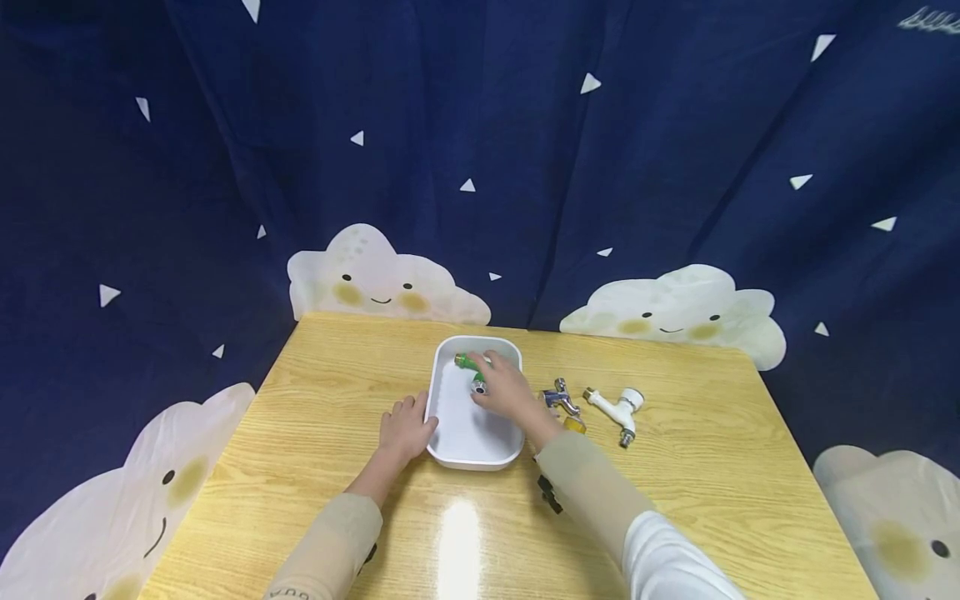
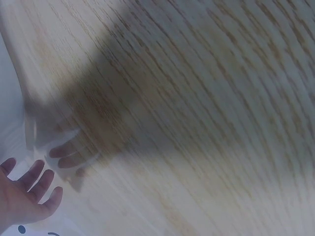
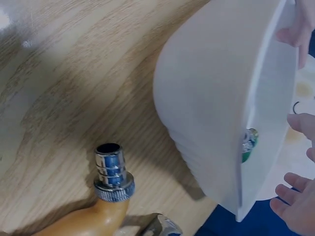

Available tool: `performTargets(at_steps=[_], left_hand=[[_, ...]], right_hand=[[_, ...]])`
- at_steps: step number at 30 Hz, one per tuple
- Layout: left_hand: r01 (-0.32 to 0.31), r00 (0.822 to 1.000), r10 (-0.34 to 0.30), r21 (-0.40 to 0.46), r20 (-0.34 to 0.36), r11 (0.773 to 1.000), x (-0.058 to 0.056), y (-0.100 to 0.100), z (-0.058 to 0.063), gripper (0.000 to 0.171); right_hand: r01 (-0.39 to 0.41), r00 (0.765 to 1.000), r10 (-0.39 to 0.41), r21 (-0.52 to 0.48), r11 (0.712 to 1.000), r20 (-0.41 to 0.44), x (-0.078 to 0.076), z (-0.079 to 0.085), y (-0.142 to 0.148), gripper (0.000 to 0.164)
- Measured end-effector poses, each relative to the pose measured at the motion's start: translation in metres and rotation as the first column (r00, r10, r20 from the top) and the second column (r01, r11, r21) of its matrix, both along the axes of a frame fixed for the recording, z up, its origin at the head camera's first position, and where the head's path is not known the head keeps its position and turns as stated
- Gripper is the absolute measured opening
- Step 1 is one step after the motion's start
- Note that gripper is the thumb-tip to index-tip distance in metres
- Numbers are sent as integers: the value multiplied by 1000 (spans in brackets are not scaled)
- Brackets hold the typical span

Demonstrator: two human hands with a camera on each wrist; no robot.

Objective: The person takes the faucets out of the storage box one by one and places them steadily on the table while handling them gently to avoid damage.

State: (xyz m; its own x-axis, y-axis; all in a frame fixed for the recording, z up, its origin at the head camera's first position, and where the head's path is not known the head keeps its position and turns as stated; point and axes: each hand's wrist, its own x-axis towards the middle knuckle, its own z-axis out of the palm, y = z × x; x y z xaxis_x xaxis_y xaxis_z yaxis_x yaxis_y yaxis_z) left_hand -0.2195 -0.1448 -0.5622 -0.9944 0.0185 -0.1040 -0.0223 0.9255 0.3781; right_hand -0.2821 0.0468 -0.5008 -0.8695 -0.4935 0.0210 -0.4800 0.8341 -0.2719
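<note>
A green faucet with metal ends lies inside a white plastic tub; only its metal end and a bit of green show in the right wrist view. My right hand is over it, partly hiding it in the head view. In the right wrist view its fingers are spread, with nothing visible between them. At the tub's left side, my left hand touches the rim with its thumb, and its other fingers spread loosely outside.
Right of the tub lie a chrome faucet, a yellow faucet with a ribbed metal outlet, and a white faucet. All stand on a wooden table. Behind it hangs a dark blue curtain with clouds.
</note>
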Motion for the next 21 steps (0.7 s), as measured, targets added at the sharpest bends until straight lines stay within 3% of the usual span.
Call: performTargets(at_steps=[5, 21], left_hand=[[1, 1000, -1, 9, 8, 1000, 2, 1, 1, 57], [-7, 1000, 7, 19, -5, 1000, 0, 0, -1, 57]], right_hand=[[24, 997, -28, 53, 998, 65, -3, -7, -4, 73], [32, 991, -48, 129, 991, 126, -10, -24, -6, 81]])
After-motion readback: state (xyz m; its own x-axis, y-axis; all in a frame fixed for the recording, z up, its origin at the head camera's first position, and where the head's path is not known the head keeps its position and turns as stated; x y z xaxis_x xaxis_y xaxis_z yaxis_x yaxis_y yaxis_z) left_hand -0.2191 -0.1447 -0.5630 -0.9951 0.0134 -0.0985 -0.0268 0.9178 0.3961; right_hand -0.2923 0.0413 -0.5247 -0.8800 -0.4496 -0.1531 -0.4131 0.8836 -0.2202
